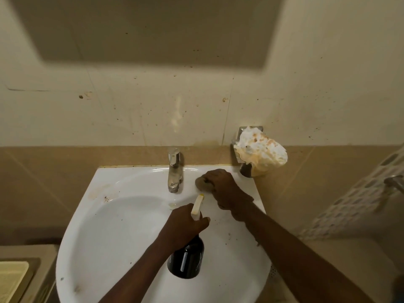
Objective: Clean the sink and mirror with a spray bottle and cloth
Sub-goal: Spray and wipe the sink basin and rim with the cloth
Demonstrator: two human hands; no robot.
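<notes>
Over a white ceramic wall-mounted sink point(122, 226), we look down at our two hands at work. Our left hand point(185, 226) wraps around the neck of a dark, glossy cylindrical spray bottle point(187, 259), which hangs over the basin with its pale cream trigger head and nozzle point(197, 204) pointing up toward the back rim. Thin white lettering runs down the bottle's side, too small to read. Our right hand point(223, 189) presses on a worn brownish cloth pad point(202, 184), fingers curled over it, on the flat rim of the sink just right of the chrome tap point(174, 171).

The sink shows its grime: brown staining and dark specks along the left rim, a small yellowish blob near the base of the tap, and scattered dark grit on the right shoulder beside our forearm. The tap's base looks dulled and spotted.

Behind it, cream wall tiles point(131, 106) carry splashes, drips and small chips, above a band of tan tile. The lower edge of a wall mirror point(142, 29) fills the top of the view, blurred. To the right, a metal wall holder point(246, 167) bears a crumpled white mass stained with orange-brown point(260, 149). A white perforated plastic basket point(360, 193) sits at the far right.
</notes>
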